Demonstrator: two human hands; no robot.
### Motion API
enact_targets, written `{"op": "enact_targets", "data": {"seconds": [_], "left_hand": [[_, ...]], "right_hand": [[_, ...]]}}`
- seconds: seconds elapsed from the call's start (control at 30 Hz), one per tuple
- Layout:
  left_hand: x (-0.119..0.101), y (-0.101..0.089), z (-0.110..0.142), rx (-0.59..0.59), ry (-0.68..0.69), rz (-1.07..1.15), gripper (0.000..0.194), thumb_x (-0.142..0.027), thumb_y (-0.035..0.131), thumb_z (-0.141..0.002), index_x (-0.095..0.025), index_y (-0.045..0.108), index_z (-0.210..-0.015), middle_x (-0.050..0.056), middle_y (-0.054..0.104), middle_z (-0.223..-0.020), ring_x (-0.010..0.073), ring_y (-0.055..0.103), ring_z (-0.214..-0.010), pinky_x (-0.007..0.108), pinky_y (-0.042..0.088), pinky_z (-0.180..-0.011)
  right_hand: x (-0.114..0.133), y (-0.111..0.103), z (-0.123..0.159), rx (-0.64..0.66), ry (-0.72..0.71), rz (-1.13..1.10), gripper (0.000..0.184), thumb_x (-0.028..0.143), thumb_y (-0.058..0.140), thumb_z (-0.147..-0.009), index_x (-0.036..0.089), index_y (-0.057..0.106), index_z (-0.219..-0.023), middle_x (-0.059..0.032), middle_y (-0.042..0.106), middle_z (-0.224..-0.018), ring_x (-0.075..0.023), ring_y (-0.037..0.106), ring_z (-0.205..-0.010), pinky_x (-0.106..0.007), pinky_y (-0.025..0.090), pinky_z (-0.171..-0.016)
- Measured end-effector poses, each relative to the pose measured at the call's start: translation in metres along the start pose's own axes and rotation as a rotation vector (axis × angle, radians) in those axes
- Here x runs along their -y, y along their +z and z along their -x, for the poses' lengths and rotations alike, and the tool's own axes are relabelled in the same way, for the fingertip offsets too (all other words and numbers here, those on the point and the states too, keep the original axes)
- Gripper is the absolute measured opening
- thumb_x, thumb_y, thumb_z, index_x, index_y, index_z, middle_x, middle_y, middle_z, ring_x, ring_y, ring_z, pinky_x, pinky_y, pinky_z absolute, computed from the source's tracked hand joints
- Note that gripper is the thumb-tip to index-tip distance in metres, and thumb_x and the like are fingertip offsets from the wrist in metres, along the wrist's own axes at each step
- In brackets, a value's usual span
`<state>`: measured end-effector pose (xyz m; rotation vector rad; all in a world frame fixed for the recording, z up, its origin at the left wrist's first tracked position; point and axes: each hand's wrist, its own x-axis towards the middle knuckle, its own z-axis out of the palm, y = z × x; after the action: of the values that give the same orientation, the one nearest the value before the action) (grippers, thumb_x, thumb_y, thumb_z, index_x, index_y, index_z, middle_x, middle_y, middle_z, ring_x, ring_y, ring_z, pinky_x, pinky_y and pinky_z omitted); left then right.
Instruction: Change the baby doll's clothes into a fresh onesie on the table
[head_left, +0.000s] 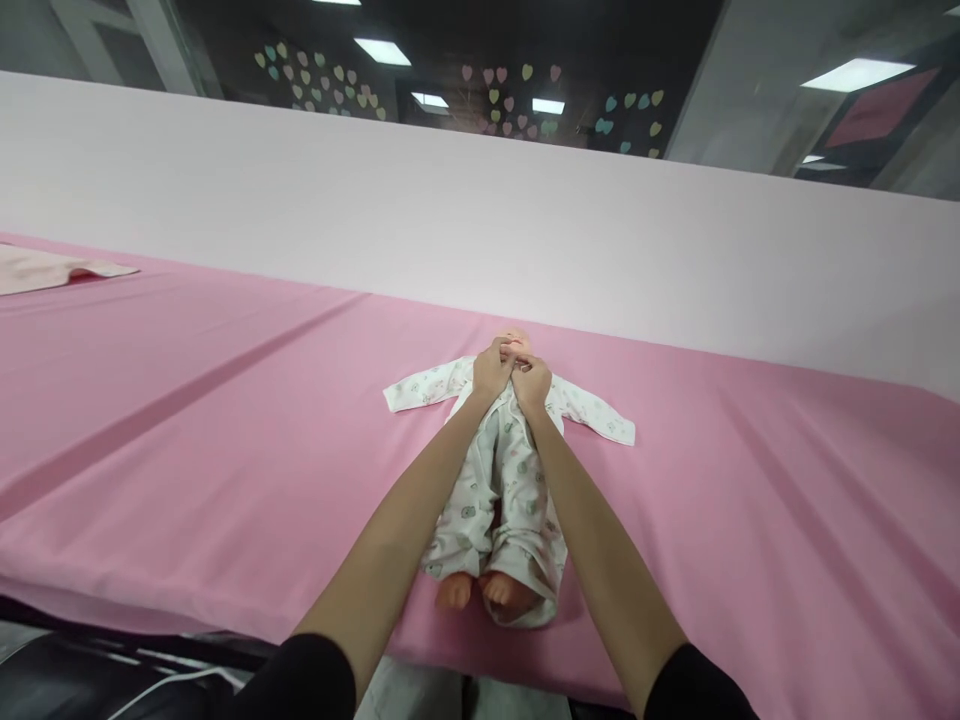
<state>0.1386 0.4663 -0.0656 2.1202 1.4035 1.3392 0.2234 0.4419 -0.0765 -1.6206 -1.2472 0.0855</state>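
Note:
A baby doll (pixel 516 338) lies on its back on the pink sheet, head toward the wall and bare feet (pixel 454 591) toward me. It wears a white printed romper (pixel 517 470) with both sleeves spread out sideways and the leg parts loose around its legs. My left hand (pixel 493 368) and my right hand (pixel 532 380) meet at the romper's neckline, just below the doll's chin. Fingers of both hands are pinched together there, seemingly on the collar. My hands cover the fastening, so its details are hidden.
The pink sheet (pixel 225 400) covers a wide padded surface with long creases, its near edge close to my body. A white wall (pixel 450 210) runs behind it, with dark glass above. A pale folded cloth (pixel 45 268) lies at far left.

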Motion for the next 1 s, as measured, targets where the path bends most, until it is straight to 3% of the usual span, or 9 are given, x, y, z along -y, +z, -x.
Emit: {"op": "enact_targets", "data": {"seconds": [0.4, 0.67, 0.83, 1.0], "left_hand": [[-0.001, 0.001, -0.001, 0.027, -0.018, -0.047, 0.029, -0.028, 0.052, -0.083, -0.025, 0.056, -0.111, 0.001, 0.070, -0.091, 0.0167, 0.065, -0.088, 0.024, 0.045, -0.078], [0.001, 0.001, -0.002, 0.034, -0.033, -0.047, 0.032, -0.026, 0.052, -0.083, -0.024, 0.058, -0.114, 0.002, 0.070, -0.100, 0.0171, 0.064, -0.094, 0.024, 0.045, -0.082], [0.004, 0.003, -0.003, 0.029, 0.001, 0.037, 0.032, -0.021, 0.052, -0.081, -0.021, 0.059, -0.112, 0.003, 0.070, -0.094, 0.0160, 0.065, -0.088, 0.025, 0.046, -0.081], [0.011, 0.006, -0.002, 0.022, 0.049, 0.110, 0.038, -0.008, 0.045, -0.077, -0.018, 0.058, -0.111, 0.004, 0.068, -0.101, 0.0143, 0.062, -0.091, 0.023, 0.045, -0.085]], "right_hand": [[-0.004, 0.004, 0.000, -0.054, -0.005, -0.050, 0.025, 0.024, 0.045, -0.078, 0.017, 0.069, -0.082, -0.0034, 0.069, -0.081, -0.0167, 0.059, -0.073, -0.025, 0.042, -0.071], [-0.001, 0.006, -0.002, -0.060, 0.037, 0.008, 0.018, 0.024, 0.053, -0.075, 0.016, 0.068, -0.079, -0.0042, 0.067, -0.080, -0.0174, 0.059, -0.075, -0.027, 0.044, -0.074], [-0.002, 0.007, -0.002, -0.073, 0.006, 0.120, 0.023, 0.023, 0.050, -0.078, 0.016, 0.070, -0.087, -0.0073, 0.064, -0.091, -0.0190, 0.058, -0.084, -0.028, 0.043, -0.076], [-0.003, 0.007, 0.000, -0.055, -0.053, 0.172, 0.027, 0.026, 0.048, -0.081, 0.018, 0.070, -0.095, -0.0068, 0.064, -0.092, -0.0190, 0.058, -0.087, -0.028, 0.042, -0.078]]}}
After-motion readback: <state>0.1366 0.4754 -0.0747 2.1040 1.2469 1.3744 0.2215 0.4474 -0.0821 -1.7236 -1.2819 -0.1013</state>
